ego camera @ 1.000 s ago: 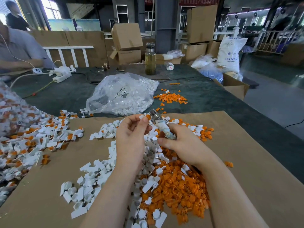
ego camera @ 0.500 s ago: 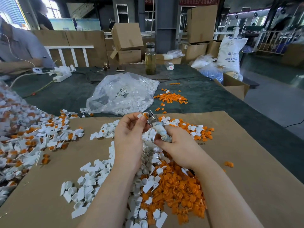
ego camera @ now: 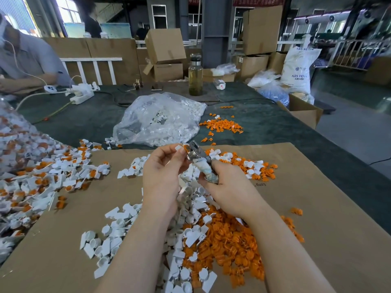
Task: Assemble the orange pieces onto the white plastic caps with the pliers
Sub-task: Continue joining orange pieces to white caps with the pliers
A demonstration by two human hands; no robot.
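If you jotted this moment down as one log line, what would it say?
left hand: pinches white plastic cap | right hand: grips tape-wrapped metal pliers | jaws at cap's orange piece

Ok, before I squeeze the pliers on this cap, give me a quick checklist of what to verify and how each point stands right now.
1. Left hand pinches the small white plastic cap at its fingertips: ok.
2. Orange plastic piece sits at that cap, beside the tool's tip: ok; whether it is seated straight: cannot tell.
3. Right hand grips the wrapped handles of the metal pliers: ok.
4. Plier jaws around the orange piece, not just next to it: cannot tell, too small.
5. Left fingertips out of the jaws' way: cannot tell; they look very close.
6. Loose white caps pile and orange pieces pile on the brown cardboard sheet below, within reach: ok.
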